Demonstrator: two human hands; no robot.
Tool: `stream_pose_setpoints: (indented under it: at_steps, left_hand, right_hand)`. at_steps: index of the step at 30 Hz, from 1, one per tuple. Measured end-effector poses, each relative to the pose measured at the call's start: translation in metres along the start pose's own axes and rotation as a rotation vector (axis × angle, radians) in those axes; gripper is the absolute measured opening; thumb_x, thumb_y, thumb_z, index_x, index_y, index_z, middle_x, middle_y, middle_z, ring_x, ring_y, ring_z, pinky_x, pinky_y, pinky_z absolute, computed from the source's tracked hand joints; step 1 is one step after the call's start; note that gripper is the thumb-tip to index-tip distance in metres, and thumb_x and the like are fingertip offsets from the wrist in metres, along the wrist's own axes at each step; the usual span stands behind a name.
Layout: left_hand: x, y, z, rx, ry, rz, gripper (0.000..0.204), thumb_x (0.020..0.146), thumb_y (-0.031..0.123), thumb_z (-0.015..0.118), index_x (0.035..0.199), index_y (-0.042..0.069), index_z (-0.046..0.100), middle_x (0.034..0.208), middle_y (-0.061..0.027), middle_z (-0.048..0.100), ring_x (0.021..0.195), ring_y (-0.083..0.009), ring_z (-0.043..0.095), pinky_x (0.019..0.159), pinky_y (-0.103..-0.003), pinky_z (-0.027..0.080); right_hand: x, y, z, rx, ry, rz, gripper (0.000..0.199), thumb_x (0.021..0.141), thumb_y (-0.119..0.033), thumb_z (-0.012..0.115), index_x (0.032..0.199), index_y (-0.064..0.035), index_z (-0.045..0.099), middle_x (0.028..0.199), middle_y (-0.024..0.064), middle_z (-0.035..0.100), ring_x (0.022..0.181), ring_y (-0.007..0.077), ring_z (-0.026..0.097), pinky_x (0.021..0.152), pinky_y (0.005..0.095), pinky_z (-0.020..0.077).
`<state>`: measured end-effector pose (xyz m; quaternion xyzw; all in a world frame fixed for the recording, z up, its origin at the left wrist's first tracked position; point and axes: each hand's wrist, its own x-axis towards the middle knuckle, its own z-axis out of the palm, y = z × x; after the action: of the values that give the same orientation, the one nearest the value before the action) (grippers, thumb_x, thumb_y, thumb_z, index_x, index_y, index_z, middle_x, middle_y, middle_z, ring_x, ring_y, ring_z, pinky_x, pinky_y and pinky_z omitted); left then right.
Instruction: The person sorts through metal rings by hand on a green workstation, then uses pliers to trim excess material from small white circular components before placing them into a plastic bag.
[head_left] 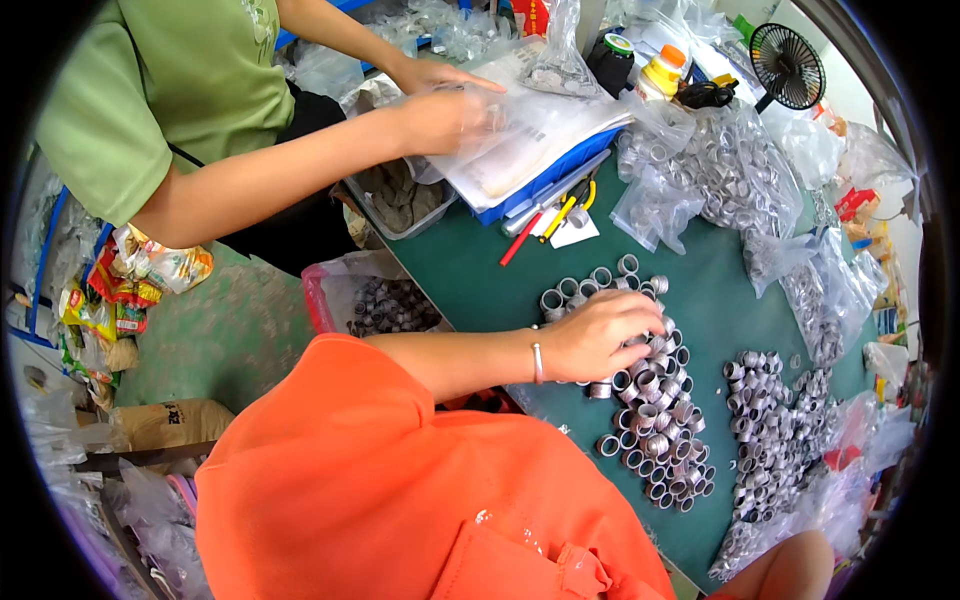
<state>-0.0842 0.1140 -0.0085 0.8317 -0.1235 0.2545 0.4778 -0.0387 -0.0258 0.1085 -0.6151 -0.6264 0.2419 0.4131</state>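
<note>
My left hand (610, 332), with a silver bangle at the wrist, reaches over a loose pile of short grey metal rings (662, 420) on the green table (560, 450). Its fingers are bent down onto the rings, and the thumb stands apart from them. No ring shows clearly gripped, though the fingertips are partly hidden among the pieces. Several rings stand on end just beyond the hand. Of my right arm only a bare part (785, 575) shows at the lower right edge; my right hand is out of view.
Another ring pile (775, 430) lies to the right. Behind are filled clear bags (735, 160), a black fan (787, 66), pliers (575, 212) and a blue tray (540, 190). A person in green (215, 80) handles clear plastic at the far left. A parts sack (325, 295) stands beside the table.
</note>
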Motion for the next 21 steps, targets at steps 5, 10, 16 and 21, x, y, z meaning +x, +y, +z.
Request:
stream_pose_setpoints:
  at_steps: [5, 10, 16, 21]
  left_hand:
    - [-0.027, -0.002, -0.017, 0.032, 0.144, 0.005, 0.014, 0.08, 0.004, 0.063, 0.094, 0.003, 0.062, 0.103, -0.01, 0.06, 0.093, -0.0251, 0.06, 0.079, -0.033, 0.048]
    - [-0.057, -0.004, -0.035, 0.096, 0.197, -0.067, 0.012, 0.079, 0.0, 0.062, 0.091, 0.002, 0.062, 0.098, -0.0098, 0.061, 0.09, -0.0239, 0.061, 0.077, -0.031, 0.049]
    - [-0.08, -0.004, -0.053, 0.157, 0.271, -0.155, 0.012, 0.078, -0.002, 0.06, 0.09, 0.001, 0.061, 0.097, -0.0096, 0.062, 0.09, -0.0226, 0.061, 0.078, -0.031, 0.049]
    - [-0.082, 0.0, -0.06, 0.136, 0.297, -0.18, 0.013, 0.079, -0.002, 0.06, 0.091, 0.002, 0.062, 0.097, -0.0104, 0.061, 0.09, -0.0223, 0.061, 0.077, -0.03, 0.049]
  right_hand:
    - [0.02, 0.015, 0.019, 0.04, 0.092, 0.043, 0.015, 0.084, -0.011, 0.048, 0.069, -0.0137, 0.046, 0.073, 0.0015, 0.05, 0.058, 0.0143, 0.048, 0.05, 0.0256, 0.0337]
    - [0.037, 0.025, 0.034, 0.083, 0.133, 0.053, 0.013, 0.083, -0.011, 0.049, 0.07, -0.0131, 0.046, 0.074, 0.0022, 0.051, 0.059, 0.0151, 0.048, 0.051, 0.026, 0.0344]
    - [0.048, 0.03, 0.046, 0.11, 0.14, 0.059, 0.011, 0.083, -0.011, 0.049, 0.072, -0.0124, 0.047, 0.075, 0.0029, 0.051, 0.061, 0.016, 0.049, 0.052, 0.0264, 0.0353]
    - [0.05, 0.033, 0.05, 0.116, 0.143, 0.07, 0.01, 0.082, -0.01, 0.05, 0.073, -0.0118, 0.047, 0.076, 0.0035, 0.052, 0.062, 0.0168, 0.05, 0.053, 0.0268, 0.036]
